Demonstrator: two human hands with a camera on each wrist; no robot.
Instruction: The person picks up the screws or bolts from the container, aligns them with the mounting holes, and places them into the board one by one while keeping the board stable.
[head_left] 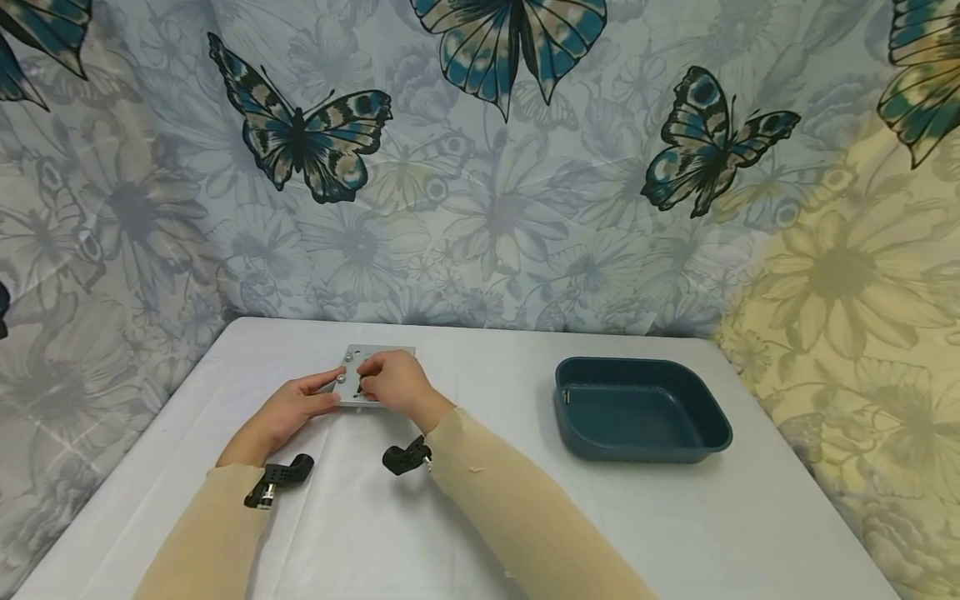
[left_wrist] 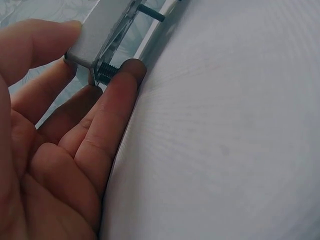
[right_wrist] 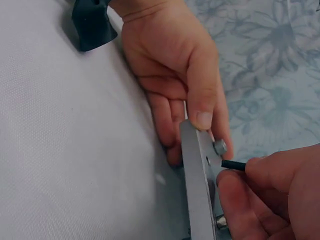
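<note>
One dark rod (right_wrist: 232, 164) | right grip (head_left: 395, 383) pinches it | left grip (head_left: 288, 408) pinches metal plate (right_wrist: 197, 185)

I'm at a white-covered desk (head_left: 487, 383) in a makeshift booth, butterfly-print fabric (head_left: 517, 275) (flowers (head_left: 834, 271) too!) rising on three sides!
</note>
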